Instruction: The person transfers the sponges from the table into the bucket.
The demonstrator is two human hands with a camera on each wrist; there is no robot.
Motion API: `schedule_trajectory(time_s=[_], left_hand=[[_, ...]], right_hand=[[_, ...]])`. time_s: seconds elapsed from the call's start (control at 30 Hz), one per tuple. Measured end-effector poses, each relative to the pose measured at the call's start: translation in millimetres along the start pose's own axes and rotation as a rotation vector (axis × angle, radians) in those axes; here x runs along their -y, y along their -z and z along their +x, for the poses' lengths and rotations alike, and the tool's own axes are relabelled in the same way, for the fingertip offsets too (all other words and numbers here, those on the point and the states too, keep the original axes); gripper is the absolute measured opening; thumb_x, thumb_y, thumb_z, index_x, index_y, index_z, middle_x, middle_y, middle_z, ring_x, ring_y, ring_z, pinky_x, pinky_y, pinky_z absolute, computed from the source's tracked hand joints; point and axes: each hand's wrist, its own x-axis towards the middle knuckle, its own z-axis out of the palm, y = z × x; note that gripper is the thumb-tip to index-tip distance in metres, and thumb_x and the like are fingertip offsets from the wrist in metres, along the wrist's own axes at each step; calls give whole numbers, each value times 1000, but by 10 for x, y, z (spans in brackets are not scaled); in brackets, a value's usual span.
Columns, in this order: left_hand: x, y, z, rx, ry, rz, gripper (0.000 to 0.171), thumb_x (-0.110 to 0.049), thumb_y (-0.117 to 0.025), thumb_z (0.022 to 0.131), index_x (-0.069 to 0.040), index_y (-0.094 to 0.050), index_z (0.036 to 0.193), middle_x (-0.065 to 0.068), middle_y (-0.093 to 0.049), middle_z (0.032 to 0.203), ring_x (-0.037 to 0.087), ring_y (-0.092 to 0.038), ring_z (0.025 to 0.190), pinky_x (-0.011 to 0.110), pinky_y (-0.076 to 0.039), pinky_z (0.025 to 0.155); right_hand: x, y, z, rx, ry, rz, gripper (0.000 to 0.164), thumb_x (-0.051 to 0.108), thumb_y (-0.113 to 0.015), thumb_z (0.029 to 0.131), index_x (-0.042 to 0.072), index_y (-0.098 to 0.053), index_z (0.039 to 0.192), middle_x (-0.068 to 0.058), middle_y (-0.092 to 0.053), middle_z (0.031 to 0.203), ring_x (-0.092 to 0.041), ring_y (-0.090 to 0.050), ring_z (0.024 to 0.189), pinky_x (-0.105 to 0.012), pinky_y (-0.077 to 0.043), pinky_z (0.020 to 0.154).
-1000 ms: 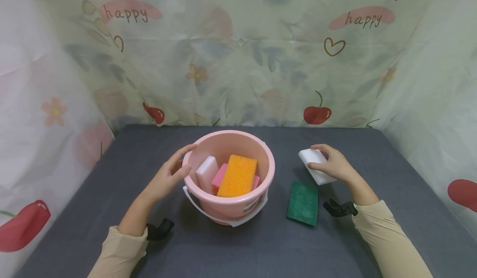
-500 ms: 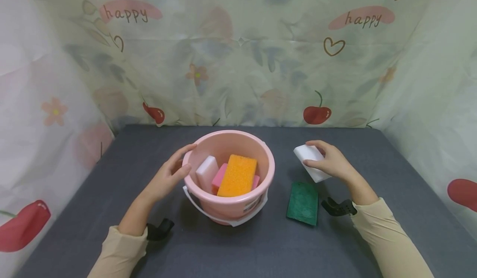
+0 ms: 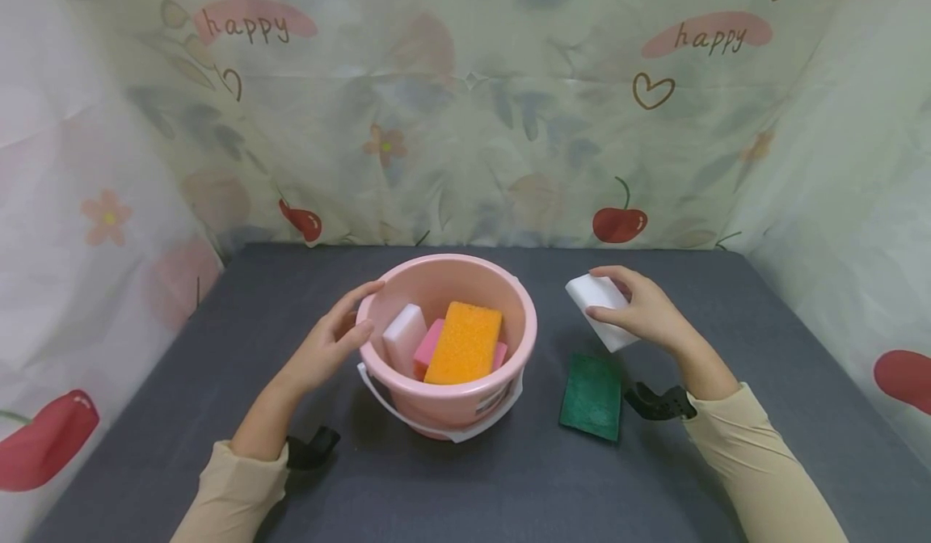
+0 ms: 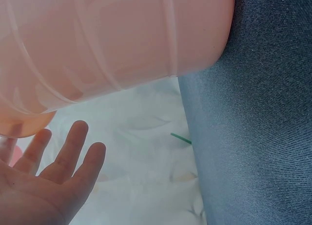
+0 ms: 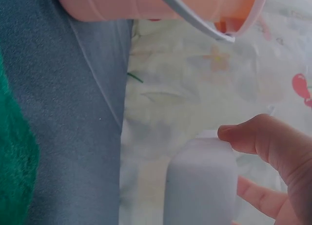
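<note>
A pink bucket (image 3: 429, 410) stands mid-table, its white handle (image 3: 465, 430) hanging down in front. Inside lie an orange sponge (image 3: 465, 341), a pink sponge (image 3: 427, 347) partly under it, and a white block (image 3: 404, 334) leaning on the left wall. My left hand (image 3: 327, 349) rests against the bucket's left rim; the left wrist view shows its fingers (image 4: 73, 147) spread and nearly straight. Right of the bucket, my right hand (image 3: 650, 309) pinches a white sponge block (image 3: 591, 291) between thumb and fingers, tilted above the table. The right wrist view shows this block (image 5: 202, 181) close up.
A dark green scouring pad (image 3: 591, 397) lies flat on the dark table (image 3: 509, 486), between bucket and right forearm. A printed curtain (image 3: 473, 163) closes off the back and both sides. Black straps (image 3: 662, 404) sit at both wrists.
My right hand has lifted the white sponge block and carried it a little left and away from me. The left hand and the bucket have stayed still.
</note>
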Motion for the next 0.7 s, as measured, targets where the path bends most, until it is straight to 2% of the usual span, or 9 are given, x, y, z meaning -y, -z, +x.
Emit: schedule_trajectory(time_s=[0.43,0.7], left_hand=[[-9,0,0,1,4,-2,54,-15,-46,94,-20,-29,145,16,-30,149,42,-47,121,50,-49,90],[-12,-2,0,-1,15,5,54,-16,-46,94,-21,-29,145,16,-30,149,41,-47,121,50,-49,91]], right_hand=[[196,39,-9,-7,57,20,58,21,-69,83,6,-45,133,-22,-46,130,-44,-52,112,-35,-49,67],[294,59,5,-8,49,18,57,20,-69,82,9,-46,133,-20,-46,130,-43,-52,113,-36,-50,68]])
